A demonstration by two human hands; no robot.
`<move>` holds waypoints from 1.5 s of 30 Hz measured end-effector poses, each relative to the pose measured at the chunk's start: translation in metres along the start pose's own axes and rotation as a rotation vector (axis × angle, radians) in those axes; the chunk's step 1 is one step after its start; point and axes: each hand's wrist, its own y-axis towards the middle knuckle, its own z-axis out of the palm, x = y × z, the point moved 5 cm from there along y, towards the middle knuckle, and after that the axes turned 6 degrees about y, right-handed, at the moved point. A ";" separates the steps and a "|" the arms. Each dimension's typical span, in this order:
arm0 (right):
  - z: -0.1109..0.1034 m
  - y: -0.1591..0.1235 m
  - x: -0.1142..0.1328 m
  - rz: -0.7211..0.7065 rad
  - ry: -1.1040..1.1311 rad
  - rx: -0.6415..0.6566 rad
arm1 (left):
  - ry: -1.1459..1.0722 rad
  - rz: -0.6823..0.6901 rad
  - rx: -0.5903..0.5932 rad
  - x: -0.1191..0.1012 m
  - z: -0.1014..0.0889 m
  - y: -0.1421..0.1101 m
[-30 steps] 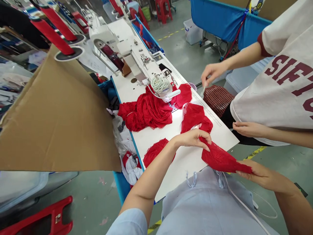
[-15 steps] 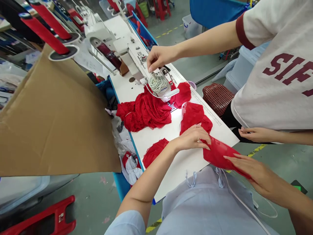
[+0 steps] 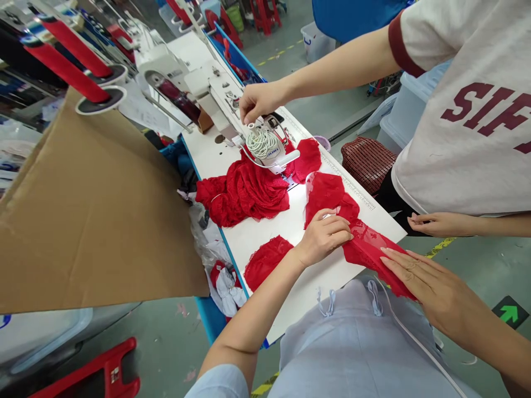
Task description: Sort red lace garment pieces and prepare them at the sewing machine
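Observation:
A strip of red lace fabric [image 3: 369, 246] stretches over the front right edge of the white sewing table. My left hand [image 3: 326, 237] grips its left end with bent fingers, beside a red cup-shaped piece [image 3: 327, 196]. At the other end, my right hand [image 3: 418, 282] holds the strip with straight fingers on top; its thumb is hidden. Another red lace piece [image 3: 267, 262] lies left of my left forearm. Further back, a bunched red lace pile [image 3: 249, 190] rests by the sewing machine [image 3: 261, 146].
A co-worker's hand [image 3: 259, 102] hovers over the machine head, and their other hand [image 3: 431, 225] is past the table's right edge. A large cardboard sheet [image 3: 103, 221] stands at left. Red thread cones [image 3: 70, 69] rise behind it. A red stool [image 3: 95, 376] is on the floor.
The strip has turned, so its patterned lace part now shows by my left hand. My left fingers have closed more and moved slightly left. My right hand has shifted slightly.

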 end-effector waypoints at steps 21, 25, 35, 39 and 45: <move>0.044 0.006 -0.069 0.831 1.384 -0.364 | -0.789 -0.865 -0.394 0.058 0.055 -0.049; 0.044 0.004 -0.071 0.869 1.417 -0.449 | -1.301 -1.125 -0.274 0.041 0.100 -0.075; 0.039 -0.012 -0.089 0.920 1.367 -0.533 | -2.151 -1.231 -0.309 0.000 0.131 -0.059; 0.041 -0.023 -0.098 1.015 1.350 -0.599 | -2.115 -1.177 -0.433 0.009 0.131 -0.062; 0.048 -0.029 -0.097 1.124 1.362 -0.709 | -1.973 -0.978 -0.436 0.014 0.125 -0.064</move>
